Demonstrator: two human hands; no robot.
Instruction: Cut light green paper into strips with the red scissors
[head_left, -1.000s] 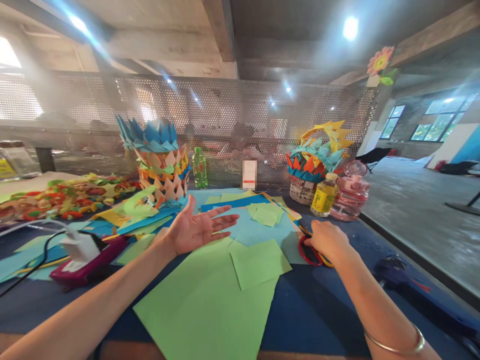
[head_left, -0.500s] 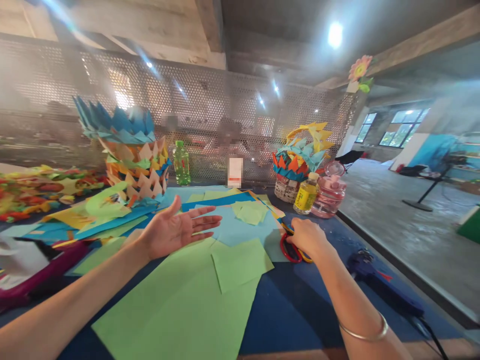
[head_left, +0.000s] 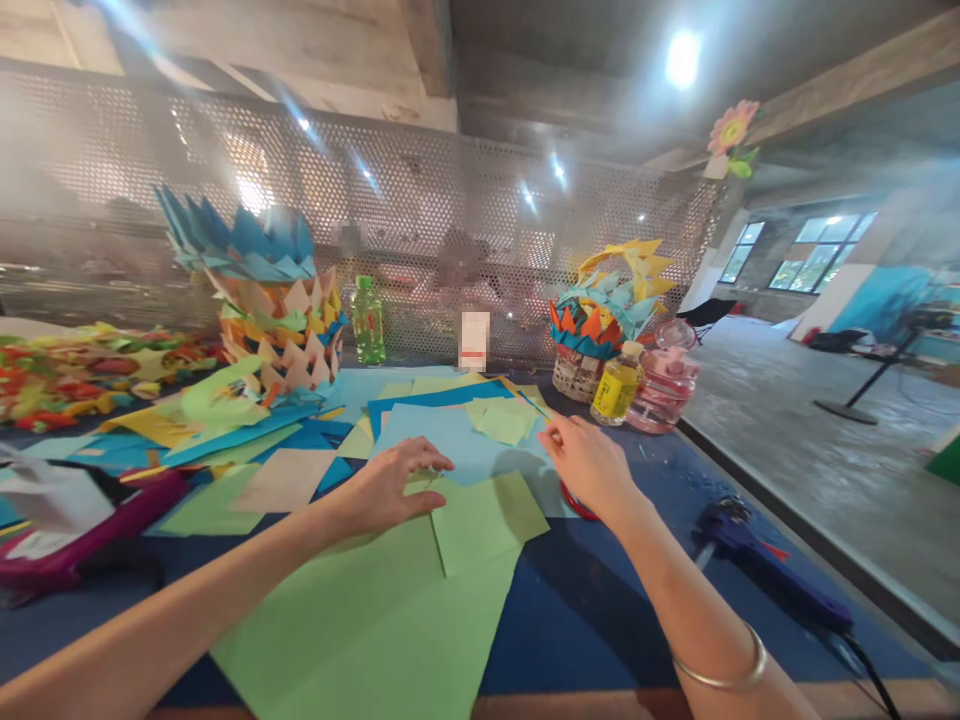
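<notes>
My left hand (head_left: 401, 487) is palm down with its fingers apart and bent, just above the left edge of a small green paper square (head_left: 491, 525). That square rests on a large green paper sheet (head_left: 375, 620). My right hand (head_left: 589, 465) hovers to the right of the square, fingers loosely curled and apparently holding nothing. Below it, mostly hidden, lies a pair of scissors (head_left: 577, 502) with a red handle loop showing. Crumpled-looking pale green paper pieces (head_left: 502, 420) lie on a light blue sheet (head_left: 431, 430) beyond both hands.
A purple glue gun (head_left: 780, 570) with a cord lies at right. Bottles, including a yellow-labelled one (head_left: 616, 388), stand near a paper-decorated basket (head_left: 577, 370). At left are a magenta tool (head_left: 97, 540), a tall paper-decorated basket (head_left: 281, 340) and coloured scraps (head_left: 97, 380).
My left hand has turned from palm up to palm down and come over the small green square. My right hand has left the scissors and shifted up and left.
</notes>
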